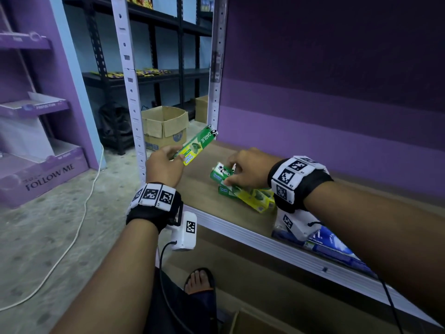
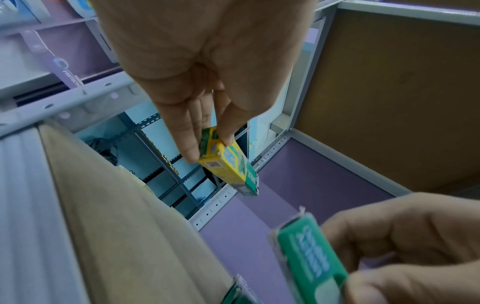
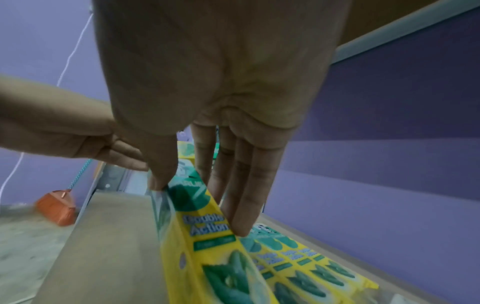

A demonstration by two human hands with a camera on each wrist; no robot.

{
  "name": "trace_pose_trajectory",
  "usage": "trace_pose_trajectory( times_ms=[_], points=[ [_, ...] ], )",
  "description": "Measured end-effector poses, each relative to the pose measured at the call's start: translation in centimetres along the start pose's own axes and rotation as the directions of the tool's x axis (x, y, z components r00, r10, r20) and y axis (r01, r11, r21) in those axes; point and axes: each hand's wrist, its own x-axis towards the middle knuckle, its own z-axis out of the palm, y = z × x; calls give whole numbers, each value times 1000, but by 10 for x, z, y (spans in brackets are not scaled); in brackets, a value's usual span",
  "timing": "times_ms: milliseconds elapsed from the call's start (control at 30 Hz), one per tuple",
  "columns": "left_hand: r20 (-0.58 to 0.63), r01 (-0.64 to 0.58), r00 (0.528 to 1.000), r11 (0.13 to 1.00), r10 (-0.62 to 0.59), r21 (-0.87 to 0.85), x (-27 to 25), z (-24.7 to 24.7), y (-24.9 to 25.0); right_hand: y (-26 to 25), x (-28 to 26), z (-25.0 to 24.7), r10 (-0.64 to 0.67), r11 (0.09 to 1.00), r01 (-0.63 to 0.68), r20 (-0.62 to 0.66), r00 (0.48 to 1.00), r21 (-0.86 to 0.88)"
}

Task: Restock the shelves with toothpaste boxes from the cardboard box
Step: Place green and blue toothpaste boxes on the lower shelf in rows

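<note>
My left hand (image 1: 174, 154) pinches one end of a green and yellow toothpaste box (image 1: 196, 147) and holds it in the air above the shelf's left end. The left wrist view shows the fingertips of this left hand (image 2: 210, 150) on the yellow end of the held box (image 2: 228, 164). My right hand (image 1: 228, 173) grips another toothpaste box (image 1: 220, 174), tilted up from a low stack of boxes (image 1: 252, 197) on the wooden shelf (image 1: 199, 189). In the right wrist view the right hand (image 3: 200, 205) has its thumb and fingers around that box (image 3: 207, 236), beside the lying boxes (image 3: 298, 261).
Blue product boxes (image 1: 337, 244) lie on the shelf at my right, partly under my forearm. A cardboard box corner (image 1: 252, 321) shows below the shelf near my foot. Another open carton (image 1: 163, 126) stands on the floor behind the white upright (image 1: 131, 92). A purple display stand (image 1: 43, 169) is at left.
</note>
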Motion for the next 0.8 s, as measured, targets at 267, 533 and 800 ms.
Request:
trace_pose_trajectory(
  times_ms=[267, 533, 800],
  points=[
    [56, 34, 998, 997, -30, -75, -1, 0, -3, -8, 7, 22, 58, 970, -27, 123, 991, -240],
    [103, 33, 994, 996, -24, -88, -5, 2, 0, 0, 9, 21, 154, 945, -75, 229, 961, -319],
    [163, 83, 985, 990, -63, -118, -9, 0, 1, 6, 4, 21, 213, 944, -141, 221, 952, -299]
  ],
)
